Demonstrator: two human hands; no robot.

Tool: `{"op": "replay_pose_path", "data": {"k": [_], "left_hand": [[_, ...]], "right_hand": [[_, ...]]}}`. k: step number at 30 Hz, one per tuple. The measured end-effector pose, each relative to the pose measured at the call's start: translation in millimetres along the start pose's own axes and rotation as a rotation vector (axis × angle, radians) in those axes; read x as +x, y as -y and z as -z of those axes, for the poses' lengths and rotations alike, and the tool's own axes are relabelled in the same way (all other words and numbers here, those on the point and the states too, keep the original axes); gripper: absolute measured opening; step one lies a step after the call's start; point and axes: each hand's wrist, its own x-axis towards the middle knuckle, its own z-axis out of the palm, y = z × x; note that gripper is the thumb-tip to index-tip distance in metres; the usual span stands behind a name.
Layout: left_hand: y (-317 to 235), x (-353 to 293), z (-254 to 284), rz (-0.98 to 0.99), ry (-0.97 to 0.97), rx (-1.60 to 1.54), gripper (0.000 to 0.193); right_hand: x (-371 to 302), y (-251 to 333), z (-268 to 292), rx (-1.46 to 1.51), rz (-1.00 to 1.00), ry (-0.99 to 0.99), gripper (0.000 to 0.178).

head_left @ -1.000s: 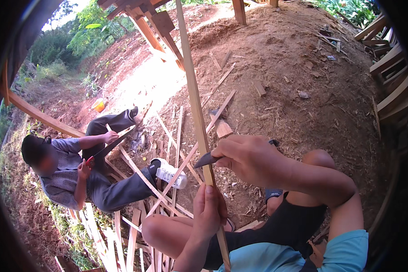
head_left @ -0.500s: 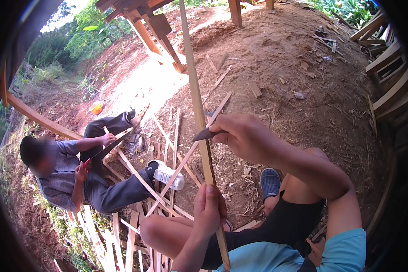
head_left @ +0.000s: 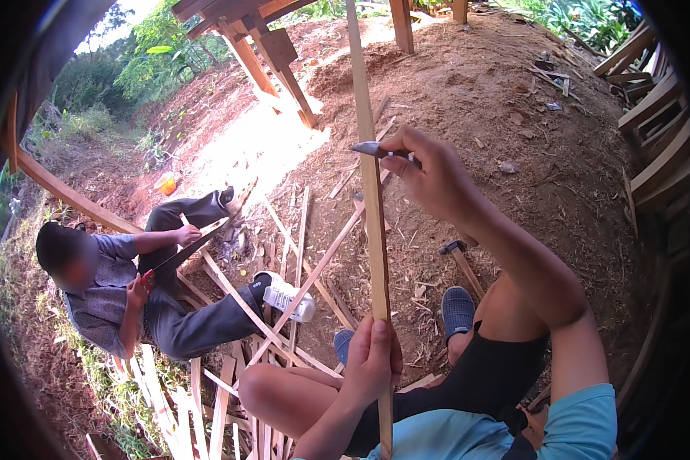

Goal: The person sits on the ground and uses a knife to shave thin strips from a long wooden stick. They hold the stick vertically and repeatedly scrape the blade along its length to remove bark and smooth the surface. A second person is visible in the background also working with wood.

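Note:
A long, narrow wooden strip [head_left: 376,245] rises from my lap toward the top of the picture. My left hand [head_left: 373,356] is wrapped round its lower part. My right hand [head_left: 429,170] grips a knife with a short, dark pointed blade [head_left: 368,149]. The blade lies across the upper part of the strip, its tip reaching past the left edge. Whether the cutting edge bites into the wood I cannot tell. The knife's handle is mostly hidden by my fingers.
A person [head_left: 100,284] sits at the left with a handsaw [head_left: 180,253]. Loose wooden strips [head_left: 314,268] lie crossed between us. A hammer [head_left: 464,264] rests on the ground near my sandal [head_left: 458,310]. Stacked timber [head_left: 663,146] lines the right; a wooden frame [head_left: 272,65] stands ahead.
My right hand and the knife have moved up along the strip, away from my left hand. The strip has swung slightly right. The hammer, hidden before, now shows.

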Motion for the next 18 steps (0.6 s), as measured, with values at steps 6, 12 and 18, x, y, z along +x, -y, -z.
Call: {"op": "replay_pose_path", "data": {"k": [6,12,18], "left_hand": [[-3,10,15,-0.030,-0.005,-0.216,0.033],[-5,4,16,-0.033,-0.020,-0.221,0.035],[0,1,7,0.006,0.072,-0.124,0.035]], "right_hand": [[-52,12,-11,0.091,0.195,0.131,0.016],[-64,23,-18,0.043,0.242,0.099,0.013],[-21,6,9,-0.067,0.079,0.014,0.012]]}}
